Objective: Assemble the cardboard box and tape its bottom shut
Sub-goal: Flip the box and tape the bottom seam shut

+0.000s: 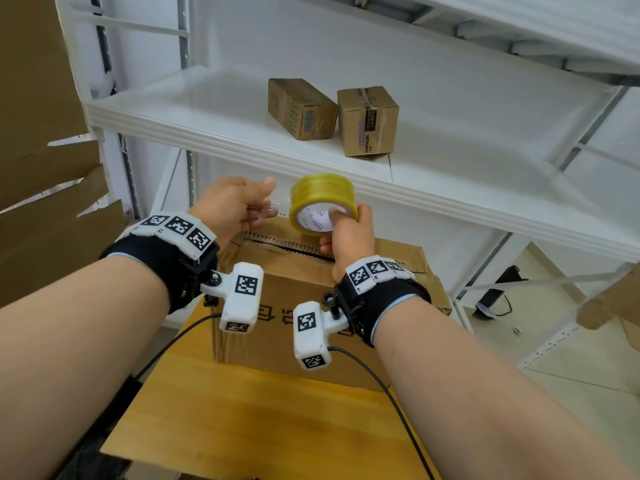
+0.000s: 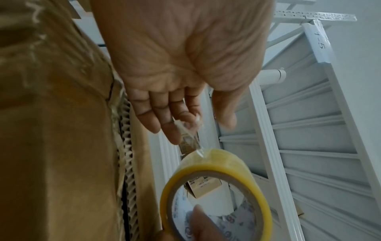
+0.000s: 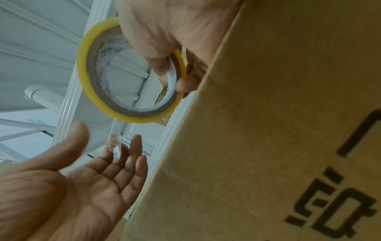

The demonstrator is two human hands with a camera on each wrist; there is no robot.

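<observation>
While the box (image 1: 304, 299) stands on the tabletop (image 1: 242, 417) below the shelf (image 1: 214, 109), its uppermost flaps are folded in but a dark gap shows along their seam, and no fresh tape crosses it; judged so, assembly is largely done and the taping is all still to do. Box lies directly under both hands, printed side toward the camera.

Tape roll (image 1: 323, 207): yellow, held above the box's far edge, upright on its rim. A short clear strip (image 2: 190, 130) is peeled off it toward the left.

Right hand (image 1: 348, 237): grasping the roll, thumb inside the core, fingers curled round the outside; firm grip in the right-wrist view.

Left hand (image 1: 239, 206): fingers nearly straight and spread, thumb apart. The strip's free end lies stuck on the fingertips (image 2: 175, 128); thumb not pressing it in the wrist views, so no pinch.

Remaining, by judgement: pull out more length, lay it over the seam, press down, cut.
</observation>
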